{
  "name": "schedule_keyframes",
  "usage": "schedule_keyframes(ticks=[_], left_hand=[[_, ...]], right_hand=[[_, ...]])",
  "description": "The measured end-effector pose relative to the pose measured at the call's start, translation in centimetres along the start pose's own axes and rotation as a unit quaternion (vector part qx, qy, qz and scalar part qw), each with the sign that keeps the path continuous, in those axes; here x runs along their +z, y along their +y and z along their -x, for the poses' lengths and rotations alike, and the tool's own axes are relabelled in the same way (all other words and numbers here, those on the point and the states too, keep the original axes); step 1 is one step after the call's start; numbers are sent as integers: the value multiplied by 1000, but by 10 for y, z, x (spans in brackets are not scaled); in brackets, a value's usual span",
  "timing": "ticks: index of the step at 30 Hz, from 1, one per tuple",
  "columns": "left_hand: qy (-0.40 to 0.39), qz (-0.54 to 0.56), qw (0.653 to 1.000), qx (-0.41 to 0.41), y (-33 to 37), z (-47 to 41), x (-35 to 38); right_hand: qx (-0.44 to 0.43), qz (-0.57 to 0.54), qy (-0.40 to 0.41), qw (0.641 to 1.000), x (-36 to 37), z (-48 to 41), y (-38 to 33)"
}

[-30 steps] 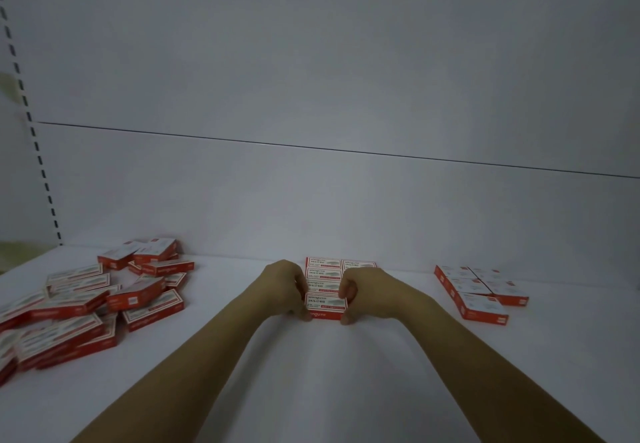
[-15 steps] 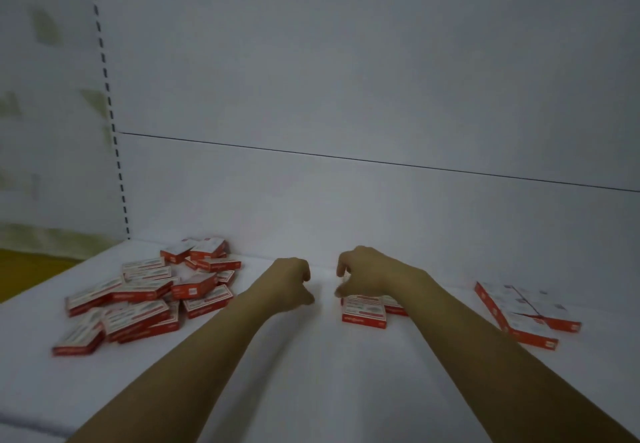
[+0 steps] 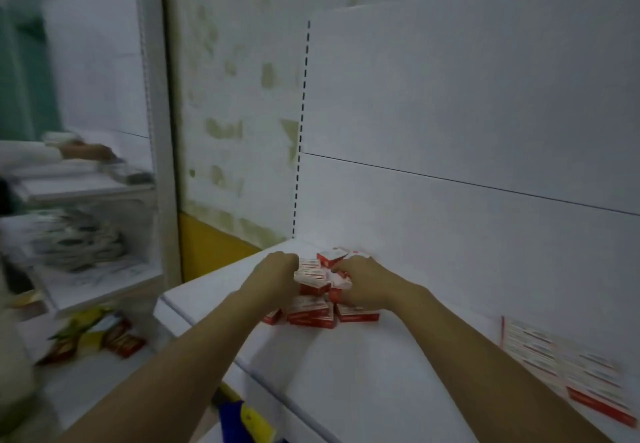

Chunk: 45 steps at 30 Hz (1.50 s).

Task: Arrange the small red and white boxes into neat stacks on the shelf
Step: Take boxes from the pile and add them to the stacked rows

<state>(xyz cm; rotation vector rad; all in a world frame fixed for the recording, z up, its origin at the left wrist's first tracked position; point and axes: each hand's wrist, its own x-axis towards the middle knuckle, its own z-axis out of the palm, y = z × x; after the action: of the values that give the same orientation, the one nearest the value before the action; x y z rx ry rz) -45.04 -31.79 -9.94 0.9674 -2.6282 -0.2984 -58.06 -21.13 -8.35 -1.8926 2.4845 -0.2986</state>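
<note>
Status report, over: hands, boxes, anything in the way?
Left hand at the pile, grip hidden. Right hand grips a box there. Pile jumbled at left end of shelf. Nothing blocking; flat rows lie far right.

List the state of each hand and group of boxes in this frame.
Pile of boxes: jumbled, unstacked, at the shelf's left end.
Left hand: curled against the pile, grip unclear.
Right hand: fingers curled round a top box.
Boxes at right: lying flat side by side, blurred.
</note>
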Motion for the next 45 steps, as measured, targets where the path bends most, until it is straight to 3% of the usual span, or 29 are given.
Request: schedule_keyframes(ticks=[11, 20, 27, 36, 45], left_hand=[[18, 3, 998, -64, -46, 12, -11], [35, 65, 995, -60, -43, 9, -14], [131, 125, 983, 27, -24, 5, -25], [152, 193, 969, 30, -15, 11, -28], [175, 280, 943, 53, -2, 10, -31]], right_hand=[[38, 15, -64, 997, 24, -45, -23], [-49, -74, 85, 992, 10, -43, -21], [-149, -115, 182, 965, -9, -30, -28], [-158, -117, 224, 954, -8, -19, -19], [-104, -154, 266, 946, -15, -7, -10]])
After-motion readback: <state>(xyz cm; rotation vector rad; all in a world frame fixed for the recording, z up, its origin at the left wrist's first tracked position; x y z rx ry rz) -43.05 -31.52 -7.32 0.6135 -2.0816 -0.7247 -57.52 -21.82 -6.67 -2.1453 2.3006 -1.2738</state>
